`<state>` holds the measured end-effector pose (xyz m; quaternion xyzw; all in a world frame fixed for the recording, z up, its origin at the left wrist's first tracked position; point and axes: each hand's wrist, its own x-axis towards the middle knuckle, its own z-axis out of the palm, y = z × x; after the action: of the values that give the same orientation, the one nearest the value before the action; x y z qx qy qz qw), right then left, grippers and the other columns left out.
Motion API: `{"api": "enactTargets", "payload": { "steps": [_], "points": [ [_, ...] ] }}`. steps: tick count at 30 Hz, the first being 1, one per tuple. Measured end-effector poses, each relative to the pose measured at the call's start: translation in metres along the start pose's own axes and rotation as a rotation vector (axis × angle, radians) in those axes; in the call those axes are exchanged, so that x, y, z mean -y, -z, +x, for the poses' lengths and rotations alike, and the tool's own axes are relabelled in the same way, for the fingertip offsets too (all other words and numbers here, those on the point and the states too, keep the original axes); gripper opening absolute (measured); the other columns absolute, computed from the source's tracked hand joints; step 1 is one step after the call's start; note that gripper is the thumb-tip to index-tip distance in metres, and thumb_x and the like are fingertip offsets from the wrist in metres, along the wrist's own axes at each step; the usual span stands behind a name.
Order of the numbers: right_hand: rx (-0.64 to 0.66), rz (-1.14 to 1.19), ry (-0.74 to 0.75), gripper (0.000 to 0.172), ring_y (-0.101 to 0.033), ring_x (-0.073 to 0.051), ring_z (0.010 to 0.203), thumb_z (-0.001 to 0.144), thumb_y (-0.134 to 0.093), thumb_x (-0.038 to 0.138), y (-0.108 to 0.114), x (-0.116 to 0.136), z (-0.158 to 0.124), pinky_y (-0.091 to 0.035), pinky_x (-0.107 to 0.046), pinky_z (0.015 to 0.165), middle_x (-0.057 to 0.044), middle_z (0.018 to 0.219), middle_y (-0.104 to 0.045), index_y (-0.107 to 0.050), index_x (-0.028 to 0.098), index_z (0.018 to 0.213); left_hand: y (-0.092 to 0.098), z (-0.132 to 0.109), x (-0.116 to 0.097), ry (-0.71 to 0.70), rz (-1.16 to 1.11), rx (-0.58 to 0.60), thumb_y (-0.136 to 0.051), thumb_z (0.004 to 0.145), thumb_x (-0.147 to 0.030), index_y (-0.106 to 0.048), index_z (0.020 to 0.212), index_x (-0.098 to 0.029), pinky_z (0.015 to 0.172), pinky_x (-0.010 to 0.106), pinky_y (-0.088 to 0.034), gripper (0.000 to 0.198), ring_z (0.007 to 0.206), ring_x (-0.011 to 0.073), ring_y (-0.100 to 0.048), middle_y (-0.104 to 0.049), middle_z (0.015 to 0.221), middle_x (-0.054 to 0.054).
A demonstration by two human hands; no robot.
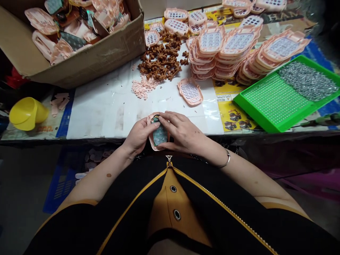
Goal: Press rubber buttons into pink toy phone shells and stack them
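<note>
Between my two hands, at the table's front edge, is a pink plastic toy phone shell [151, 141] with a green circuit board [160, 134] lying in it. My left hand [138, 136] grips the shell's left side, its thumb over the upper part of the board. My right hand [183, 132] closes round the right side, with fingertips at the top of the board and the thumb near its lower end. Dark wires show by the upper fingertips. Just beyond, a single pink shell with a keypad sheet [190, 92] lies on the white tabletop [106, 109].
A cardboard box [87, 67] of pink shells and boards stands back left. Brown plastic parts [160, 58] and small pink pieces [145, 86] lie in heaps mid-table. Stacked pink shells [212, 53] rise behind. A green tray [265, 102] of screws sits right, a yellow scoop [28, 113] left.
</note>
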<state>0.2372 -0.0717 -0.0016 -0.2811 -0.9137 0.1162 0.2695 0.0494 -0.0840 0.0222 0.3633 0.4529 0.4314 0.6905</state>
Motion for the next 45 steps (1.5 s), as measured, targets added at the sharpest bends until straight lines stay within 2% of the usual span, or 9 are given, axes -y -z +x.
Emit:
{"api": "enactTargets", "payload": {
  "steps": [6,12,16,21,24,27,31,35,45],
  "points": [
    [-0.062,-0.068,-0.031,0.077,-0.045,-0.04,0.136,0.092,-0.06,0.052,-0.005,0.002,0.001,-0.044,-0.063,0.109,-0.028,0.142,-0.051,-0.04,0.002,0.147,-0.01,0.004,0.004,-0.009,-0.117,-0.03,-0.081,0.067,-0.01,-0.064,0.114,-0.018,0.091,0.024,-0.05,0.05,0.105,0.0159,-0.063,-0.068,0.109,0.002],
    [-0.044,-0.091,-0.069,0.08,-0.047,-0.041,0.132,0.089,-0.062,0.054,-0.006,0.001,0.0,-0.046,-0.059,0.108,-0.031,0.14,-0.052,-0.045,-0.005,0.141,-0.015,0.012,0.008,0.0,-0.064,-0.06,-0.081,0.07,-0.013,-0.063,0.111,-0.016,0.086,0.023,-0.05,0.044,0.096,0.0142,-0.062,-0.067,0.102,0.002],
    [-0.036,-0.066,-0.116,0.081,-0.048,-0.041,0.131,0.089,-0.062,0.058,-0.006,0.002,-0.001,-0.045,-0.062,0.107,-0.029,0.14,-0.052,-0.045,-0.001,0.142,-0.016,0.013,0.007,0.03,-0.005,-0.041,-0.081,0.069,-0.017,-0.063,0.112,-0.015,0.078,0.023,-0.051,0.046,0.088,0.0145,-0.062,-0.067,0.097,0.002],
    [-0.054,0.006,-0.136,0.083,-0.047,-0.041,0.132,0.088,-0.061,0.062,-0.009,-0.001,-0.001,-0.043,-0.064,0.108,-0.029,0.141,-0.051,-0.046,0.002,0.143,-0.015,0.013,0.005,0.045,-0.008,-0.069,-0.081,0.068,-0.016,-0.062,0.113,-0.014,0.077,0.024,-0.053,0.049,0.085,0.0142,-0.063,-0.068,0.094,0.002],
    [-0.077,0.16,-0.135,0.078,-0.049,-0.038,0.132,0.089,-0.057,0.065,-0.006,-0.013,-0.003,-0.044,-0.062,0.108,-0.025,0.141,-0.052,-0.046,0.012,0.146,-0.014,0.013,0.003,0.09,-0.053,-0.053,-0.083,0.067,-0.017,-0.059,0.114,-0.015,0.075,0.026,-0.055,0.053,0.083,0.0163,-0.066,-0.069,0.093,0.003],
    [-0.127,0.313,-0.211,0.067,-0.05,-0.032,0.133,0.093,-0.054,0.06,-0.002,-0.029,-0.006,-0.045,-0.055,0.11,-0.019,0.141,-0.052,-0.047,0.021,0.147,-0.013,0.015,0.0,0.149,-0.081,-0.038,-0.084,0.065,-0.018,-0.061,0.105,-0.015,0.067,0.029,-0.057,0.047,0.072,0.0171,-0.066,-0.069,0.087,0.003],
    [-0.061,0.398,-0.247,0.072,-0.049,-0.031,0.134,0.09,-0.059,0.063,-0.004,-0.044,-0.006,-0.042,-0.054,0.113,-0.015,0.14,-0.053,-0.045,0.026,0.15,-0.012,0.018,-0.003,0.171,-0.077,-0.019,-0.085,0.064,-0.018,-0.063,0.1,-0.013,0.067,0.029,-0.056,0.042,0.068,0.0159,-0.065,-0.069,0.083,0.004],
    [-0.003,0.373,-0.253,0.074,-0.051,-0.032,0.131,0.089,-0.057,0.067,-0.011,-0.047,-0.003,-0.043,-0.053,0.111,-0.015,0.139,-0.054,-0.046,0.027,0.15,-0.01,0.021,-0.002,0.139,-0.081,-0.015,-0.084,0.064,-0.015,-0.062,0.107,-0.015,0.068,0.028,-0.056,0.048,0.072,0.0172,-0.067,-0.07,0.084,0.003],
    [0.015,0.384,-0.241,0.07,-0.053,-0.029,0.127,0.092,-0.052,0.066,-0.012,-0.046,0.001,-0.044,-0.051,0.109,-0.014,0.137,-0.057,-0.045,0.028,0.15,-0.013,0.021,0.001,0.107,-0.068,-0.091,-0.085,0.063,-0.013,-0.061,0.109,-0.014,0.07,0.025,-0.056,0.052,0.074,0.0151,-0.067,-0.07,0.085,0.002]
  ]
}}
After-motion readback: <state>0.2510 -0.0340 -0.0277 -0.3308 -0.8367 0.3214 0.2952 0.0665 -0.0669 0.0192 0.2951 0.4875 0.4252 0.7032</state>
